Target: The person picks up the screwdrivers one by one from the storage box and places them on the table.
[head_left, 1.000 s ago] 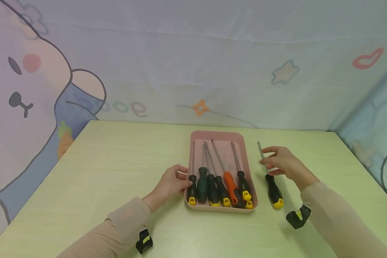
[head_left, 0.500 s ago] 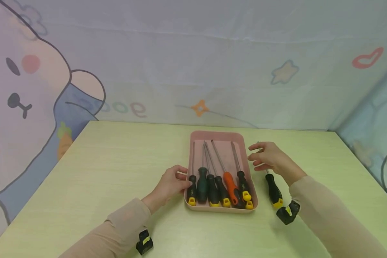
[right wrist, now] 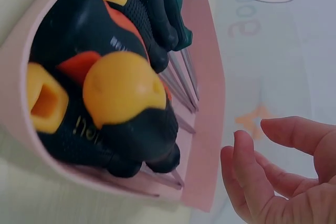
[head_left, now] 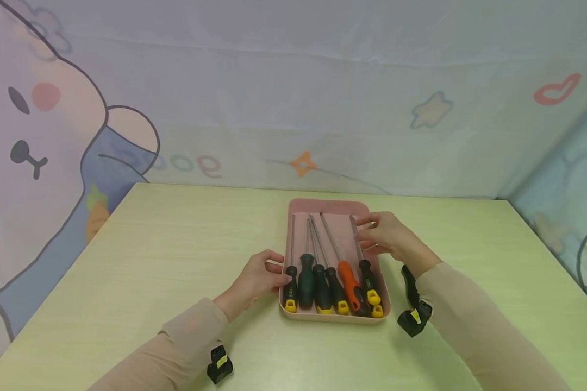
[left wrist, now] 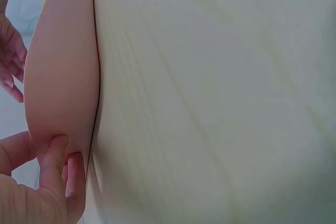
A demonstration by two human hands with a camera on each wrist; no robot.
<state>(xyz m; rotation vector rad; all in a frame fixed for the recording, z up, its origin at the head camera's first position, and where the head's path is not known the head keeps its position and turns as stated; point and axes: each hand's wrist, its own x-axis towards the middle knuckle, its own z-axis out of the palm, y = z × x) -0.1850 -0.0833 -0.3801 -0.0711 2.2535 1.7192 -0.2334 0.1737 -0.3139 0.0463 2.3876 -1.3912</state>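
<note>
A pink tray (head_left: 326,206) lies on the table with several screwdrivers side by side in it. My left hand (head_left: 254,279) grips its left wall, thumb over the rim and fingers outside, as the left wrist view confirms. Over the right rim hovers my right hand (head_left: 390,237), fingers bent loosely and holding nothing, beside the shaft of the rightmost screwdriver (head_left: 368,276). That one has a black handle with a yellow end and lies on another. Left of it are an orange screwdriver (head_left: 348,274) and a dark green one (head_left: 306,282).
Outside the tray on its right lies a black-handled screwdriver (head_left: 410,285), partly covered by my right wrist and its camera (head_left: 414,319). A printed cloth (head_left: 254,98) hangs behind the pale table (head_left: 186,228).
My right hand has moved left, from above the loose screwdriver on the table to over the tray's right rim. My left hand and the tray have stayed put.
</note>
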